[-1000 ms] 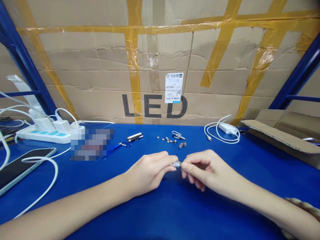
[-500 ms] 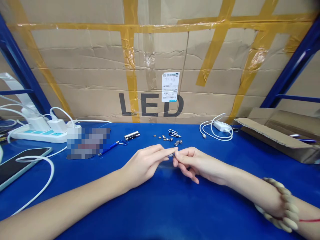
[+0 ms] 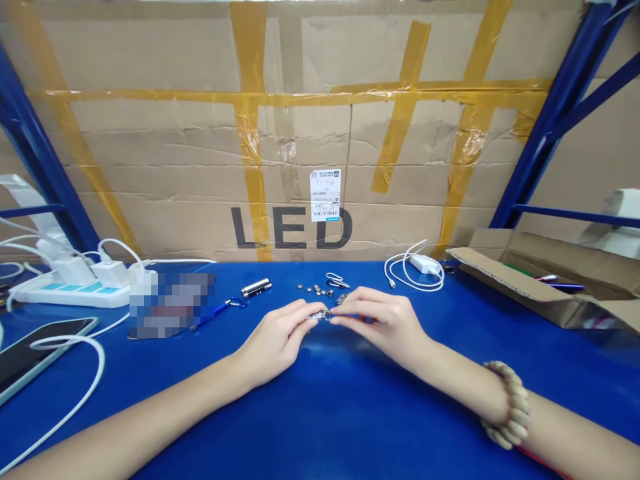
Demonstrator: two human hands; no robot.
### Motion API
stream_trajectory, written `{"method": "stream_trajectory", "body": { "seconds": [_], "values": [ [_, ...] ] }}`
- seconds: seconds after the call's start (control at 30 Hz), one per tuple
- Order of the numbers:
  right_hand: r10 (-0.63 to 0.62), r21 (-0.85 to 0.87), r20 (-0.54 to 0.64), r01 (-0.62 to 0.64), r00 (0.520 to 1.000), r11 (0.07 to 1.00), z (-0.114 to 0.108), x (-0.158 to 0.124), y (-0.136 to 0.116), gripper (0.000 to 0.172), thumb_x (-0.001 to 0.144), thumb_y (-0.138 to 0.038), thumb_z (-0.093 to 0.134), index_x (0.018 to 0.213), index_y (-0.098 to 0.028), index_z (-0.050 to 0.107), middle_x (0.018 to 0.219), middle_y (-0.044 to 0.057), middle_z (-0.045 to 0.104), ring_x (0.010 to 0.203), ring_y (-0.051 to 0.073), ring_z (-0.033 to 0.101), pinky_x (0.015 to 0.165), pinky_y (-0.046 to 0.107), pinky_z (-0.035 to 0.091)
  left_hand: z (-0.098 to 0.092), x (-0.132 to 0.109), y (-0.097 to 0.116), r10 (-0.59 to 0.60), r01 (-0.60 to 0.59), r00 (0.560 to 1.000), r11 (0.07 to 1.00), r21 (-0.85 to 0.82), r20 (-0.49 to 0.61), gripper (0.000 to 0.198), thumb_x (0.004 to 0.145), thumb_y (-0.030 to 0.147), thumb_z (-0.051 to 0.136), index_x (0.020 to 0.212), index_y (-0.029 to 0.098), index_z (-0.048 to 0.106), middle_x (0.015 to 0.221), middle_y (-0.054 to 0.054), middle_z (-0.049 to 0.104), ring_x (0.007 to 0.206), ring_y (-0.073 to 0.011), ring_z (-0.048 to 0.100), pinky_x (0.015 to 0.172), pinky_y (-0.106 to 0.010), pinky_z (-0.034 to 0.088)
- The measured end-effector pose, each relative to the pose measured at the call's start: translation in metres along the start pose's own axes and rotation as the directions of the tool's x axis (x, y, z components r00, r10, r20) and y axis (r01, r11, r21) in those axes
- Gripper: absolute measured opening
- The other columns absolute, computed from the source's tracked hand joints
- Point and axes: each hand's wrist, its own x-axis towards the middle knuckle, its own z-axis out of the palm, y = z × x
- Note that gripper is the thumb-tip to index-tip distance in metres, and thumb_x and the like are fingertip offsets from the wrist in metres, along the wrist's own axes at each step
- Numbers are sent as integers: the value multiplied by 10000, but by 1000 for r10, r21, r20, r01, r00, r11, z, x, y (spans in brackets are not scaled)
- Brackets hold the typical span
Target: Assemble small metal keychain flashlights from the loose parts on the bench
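Note:
My left hand [image 3: 280,337] is closed, its thumb and fingers pinching a small silver metal tube [image 3: 319,315] above the table. From the other side, the thumb and fingertips of my right hand [image 3: 385,321] close on the tube's right end, where a round rim shows. Fingers hide much of the tube. Just beyond my hands lie several small round metal discs [image 3: 309,289], like button cells. A looped cord [image 3: 337,280] is behind them, and small metal parts [image 3: 342,299] are partly covered by my right hand.
On the blue table [image 3: 320,413], a silver and black cylinder pair [image 3: 257,288] lies near a blue stick with a clip [image 3: 215,312]. A phone [image 3: 43,350] and power strip [image 3: 75,293] are left. A white cable [image 3: 417,267] and open carton [image 3: 515,287] are right.
My right hand has turned, back now upward, with its fingers drawn together at the tube's end. More of the tube shows. The whole view has tilted up and shifted slightly right.

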Motion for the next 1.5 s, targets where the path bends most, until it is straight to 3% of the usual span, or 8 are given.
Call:
{"method": "stream_trajectory", "body": {
  "seconds": [0.27, 0.47, 0.67, 0.87, 1.03, 1.2, 1.33, 1.5],
  "values": [
    [-144, -112, -6, 142, 990, 983, -1, -1, 2, 158, 839, -277, 575, 816, -221, 722, 790, 18, 697, 653, 106, 642, 570, 184, 472, -5, 2, 6, -13, 14, 995, 1000, -11, 101, 267, 923, 199, 347, 1055, 147, 574, 862, -49, 619, 762, -138, 581, 734, -242, 476],
    [-112, -93, 12, 112, 994, 989, -2, 0, -2, 190, 861, -279, 537, 816, -234, 716, 780, 9, 706, 646, 106, 648, 563, 179, 462, -7, 1, 7, -15, 29, 986, 996, -82, 164, 242, 928, 205, 342, 1036, 173, 556, 922, -41, 626, 833, -136, 587, 767, -238, 458],
    [1, 53, 41, -3, 999, 999, 3, 0, -2, 165, 826, -302, 587, 730, -227, 698, 748, 4, 694, 691, 127, 640, 622, 211, 463, -8, -1, 8, -78, 126, 962, 977, -172, 261, 171, 931, 224, 341, 1007, 179, 488, 1002, -49, 631, 891, -147, 593, 762, -257, 454],
    [46, 120, 71, -55, 996, 991, 6, -3, -2, 124, 795, -275, 625, 711, -206, 684, 719, 6, 676, 660, 126, 617, 610, 219, 445, -8, -3, 10, -62, 98, 966, 986, -136, 250, 109, 923, 210, 346, 907, 184, 451, 936, -38, 633, 796, -139, 604, 694, -245, 458],
    [54, 146, 16, -56, 998, 988, 6, -2, -5, 115, 784, -257, 627, 706, -190, 679, 694, 22, 670, 634, 135, 605, 593, 233, 449, -7, -3, 10, -27, 50, 981, 992, -114, 190, 100, 910, 184, 356, 855, 188, 439, 908, -42, 634, 856, -149, 612, 785, -280, 474],
    [196, 217, 23, -196, 980, 956, 7, 1, -12, 88, 734, -207, 656, 658, -169, 679, 658, 29, 667, 597, 140, 593, 565, 243, 447, -4, -4, 9, 17, -13, 995, 999, -52, 96, 105, 899, 181, 364, 844, 181, 453, 861, -62, 639, 820, -159, 622, 740, -284, 502],
    [376, 331, 89, -383, 922, 862, 7, 4, -18, 96, 706, -208, 659, 630, -150, 674, 628, 29, 656, 517, 121, 581, 496, 225, 435, -2, -5, 8, 42, -42, 998, 999, -6, 35, 129, 898, 182, 366, 852, 176, 487, 874, -72, 650, 807, -162, 625, 747, -290, 507],
    [467, 425, 168, -491, 868, 760, 7, 5, -18, 135, 688, -279, 666, 652, -149, 677, 632, 13, 642, 454, 101, 568, 463, 213, 431, -4, -4, 6, 13, -12, 998, 1000, -4, 64, 150, 905, 203, 368, 957, 172, 506, 938, -73, 646, 837, -161, 622, 781, -279, 495]
  ]
}}
